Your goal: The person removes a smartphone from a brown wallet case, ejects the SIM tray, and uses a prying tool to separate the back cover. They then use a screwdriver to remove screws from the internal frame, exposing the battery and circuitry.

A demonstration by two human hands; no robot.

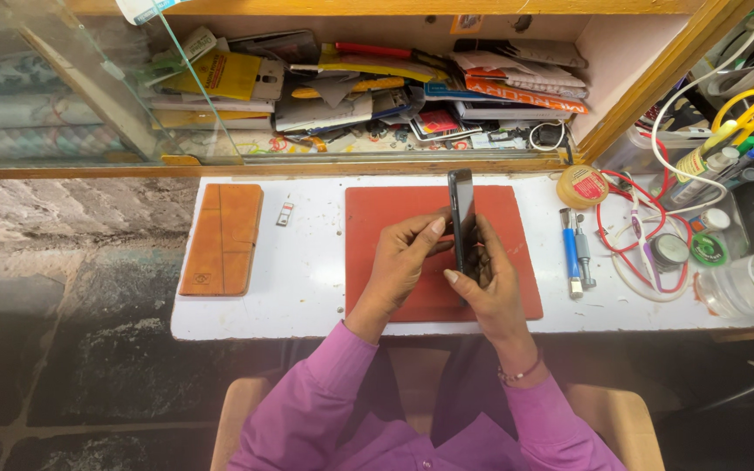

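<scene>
Black and slim, a slab-shaped mobile phone (461, 220) is held on edge above the red rectangular rubber work mat (379, 218), pinched by the left hand (401, 262) and the right hand (489, 283); edge inspection is judged underway, so a steady 2-handed grip is needed.

Soft, even daylight is falling on the white bench (307, 288), leaving only faint shadows under the hands. The glass pane (71, 96) at upper left is catching pale reflections. The floor (63, 349) below is lying dim. The wide lens is bending straight edges near the corners. Focus is staying sharp throughout, with no motion blur.
</scene>
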